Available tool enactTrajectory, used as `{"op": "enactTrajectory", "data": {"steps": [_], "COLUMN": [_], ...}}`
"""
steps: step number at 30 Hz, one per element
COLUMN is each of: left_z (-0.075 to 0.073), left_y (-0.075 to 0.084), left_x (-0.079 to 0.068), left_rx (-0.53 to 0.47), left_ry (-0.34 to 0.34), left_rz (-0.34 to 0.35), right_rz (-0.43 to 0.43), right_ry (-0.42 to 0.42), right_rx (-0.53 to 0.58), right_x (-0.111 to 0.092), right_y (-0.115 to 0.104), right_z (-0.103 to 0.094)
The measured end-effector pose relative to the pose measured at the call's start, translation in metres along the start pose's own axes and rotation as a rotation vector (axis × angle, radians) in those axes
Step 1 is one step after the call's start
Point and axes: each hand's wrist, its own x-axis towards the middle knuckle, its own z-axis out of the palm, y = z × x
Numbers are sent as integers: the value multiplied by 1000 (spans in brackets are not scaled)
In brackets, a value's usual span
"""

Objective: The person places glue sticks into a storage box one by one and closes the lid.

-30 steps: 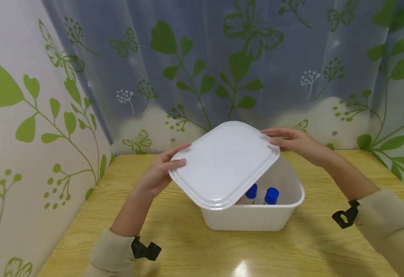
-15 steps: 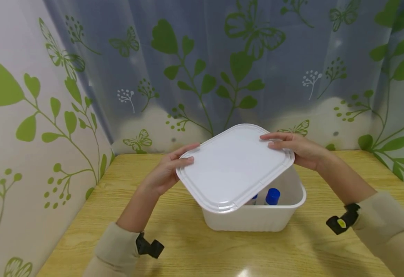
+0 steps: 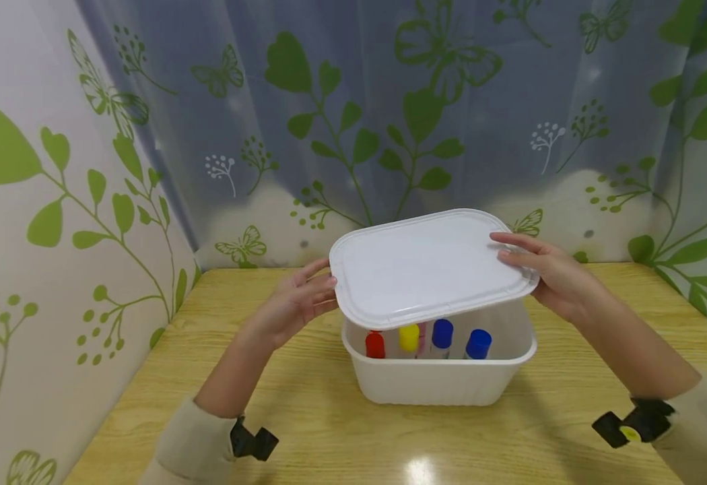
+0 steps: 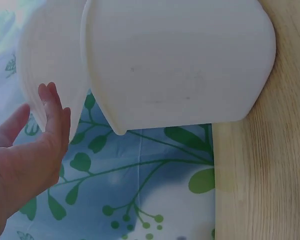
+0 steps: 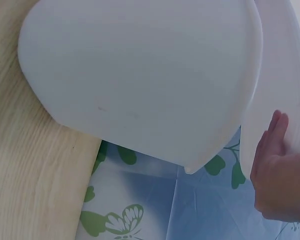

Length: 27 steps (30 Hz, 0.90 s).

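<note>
A white rectangular plastic lid [image 3: 426, 263] is held tilted above a white plastic tub [image 3: 432, 382], with its near edge raised over the tub's opening. My right hand [image 3: 550, 273] grips the lid's right end, two digits on top and other fingers against its underside in the right wrist view. At the lid's left end, my left hand [image 3: 295, 303] touches the rim with its fingers fairly straight. Inside the tub show a red cap [image 3: 375, 345], a yellow cap [image 3: 409, 337] and blue-capped bottles [image 3: 478, 344]. Their lower parts are hidden by the tub's front wall.
The tub stands on a wood-grain table [image 3: 305, 431]. Behind the table hangs a curtain [image 3: 341, 168] printed with green leaves and butterflies. A similar printed sheet [image 3: 56, 269] runs along the left side.
The lid has shifted right and its near left corner has risen, so the red and yellow caps show. My left hand's hold has loosened; the right hand has moved right with the lid.
</note>
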Motion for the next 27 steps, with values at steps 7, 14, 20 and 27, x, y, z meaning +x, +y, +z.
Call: {"op": "enactTrajectory", "data": {"steps": [7,14,20,27], "left_z": [8,6,-1,-5], "left_y": [-2,-4,-5,-7], "left_x": [-5,-4,-3,-3], "left_rx": [111,179,198,225], "left_ry": [7,49,73,104], "left_rz": [0,-8,8,32], "right_rz": [-23,-44,-55,-82], "right_ry": [47,34,52,22], "right_rx": [50,-34,-221,-323], "right_x": [-12,-17,-19,-20], "right_y": [11,18,20,22], "right_z": [0,3,-2,-9]}}
